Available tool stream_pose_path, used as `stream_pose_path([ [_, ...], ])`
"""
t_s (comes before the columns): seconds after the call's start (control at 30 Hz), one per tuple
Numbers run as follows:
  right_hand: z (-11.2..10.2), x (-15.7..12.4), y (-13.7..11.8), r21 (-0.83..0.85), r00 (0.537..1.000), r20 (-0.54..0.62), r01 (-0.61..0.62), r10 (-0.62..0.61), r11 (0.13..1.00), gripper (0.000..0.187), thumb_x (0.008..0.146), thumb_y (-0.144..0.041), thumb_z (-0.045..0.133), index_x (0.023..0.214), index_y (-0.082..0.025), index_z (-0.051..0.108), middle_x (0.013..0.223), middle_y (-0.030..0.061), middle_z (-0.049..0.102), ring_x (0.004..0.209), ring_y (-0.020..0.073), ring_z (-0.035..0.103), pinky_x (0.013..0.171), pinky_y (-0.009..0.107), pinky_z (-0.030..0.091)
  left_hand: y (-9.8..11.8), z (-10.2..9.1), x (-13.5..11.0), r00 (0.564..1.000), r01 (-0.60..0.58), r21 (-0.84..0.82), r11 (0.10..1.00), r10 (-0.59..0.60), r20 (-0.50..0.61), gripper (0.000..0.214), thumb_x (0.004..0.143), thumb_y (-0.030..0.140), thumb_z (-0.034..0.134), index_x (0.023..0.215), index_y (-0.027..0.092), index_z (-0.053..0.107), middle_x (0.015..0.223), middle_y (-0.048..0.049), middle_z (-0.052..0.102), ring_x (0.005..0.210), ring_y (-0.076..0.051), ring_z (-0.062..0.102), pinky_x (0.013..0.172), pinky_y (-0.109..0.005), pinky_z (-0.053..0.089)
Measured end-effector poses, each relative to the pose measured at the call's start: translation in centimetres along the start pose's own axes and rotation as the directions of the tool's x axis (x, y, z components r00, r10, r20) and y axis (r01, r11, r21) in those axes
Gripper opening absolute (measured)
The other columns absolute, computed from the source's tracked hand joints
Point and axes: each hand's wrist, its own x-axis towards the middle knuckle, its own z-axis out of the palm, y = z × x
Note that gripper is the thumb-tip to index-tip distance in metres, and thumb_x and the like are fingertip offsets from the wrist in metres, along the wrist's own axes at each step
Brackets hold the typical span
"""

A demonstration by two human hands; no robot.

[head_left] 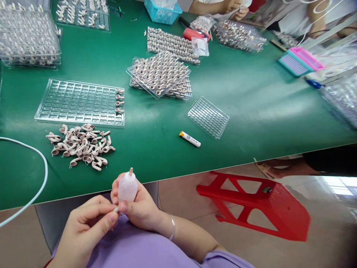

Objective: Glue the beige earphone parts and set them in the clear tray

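Note:
My right hand [139,208] is closed round a small translucent dropper bottle [127,187], held upright with its nozzle up, below the table's front edge over my lap. My left hand [89,223] pinches a tiny pale piece [116,209] against the bottle's base. On the green table above, a pile of small beige parts [80,145] lies loose. Behind the pile rests a clear plastic tray [78,102] with a few beige parts in its right-hand column.
Stacked trays full of parts [160,74] sit mid-table, more trays [28,37] far left. A small clear tray [208,117] and a white tube [189,139] lie near the front. A white cable [41,178] curves left. Red stool [251,204] on the floor. Another person's arms [217,7] opposite.

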Motion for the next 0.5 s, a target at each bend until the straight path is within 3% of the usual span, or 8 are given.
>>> stream_pose_path([
  [0.33, -0.1, 0.0, -0.49, -0.011, 0.997, 0.068, 0.033, -0.032, 0.999, 0.048, 0.061, -0.03, 0.089, 0.091, -0.025, 0.052, 0.078, -0.0043, 0.06, 0.067, 0.0086, 0.058, 0.061, 0.02, 0.051, 0.57, 0.03, -0.13, 0.979, -0.199, 0.21, 0.957, 0.206, -0.01, 0.018, 0.088, 0.019, 0.06, 0.09, 0.03, 0.075, 0.072, 0.0017, 0.065, 0.064, -0.01, 0.063, 0.058, -0.016, 0.052],
  [0.5, 0.16, -0.03, -0.28, -0.011, 0.997, 0.024, 0.073, -0.073, 0.997, 0.05, 0.057, -0.031, 0.09, 0.09, -0.025, 0.053, 0.082, -0.0031, 0.061, 0.07, 0.0102, 0.059, 0.063, 0.023, 0.054, 0.75, 0.12, -0.44, 0.921, -0.362, 0.379, 0.852, 0.389, 0.007, 0.03, 0.088, 0.011, 0.058, 0.108, 0.029, 0.071, 0.084, 0.0003, 0.068, 0.071, -0.01, 0.066, 0.063, -0.015, 0.054],
])
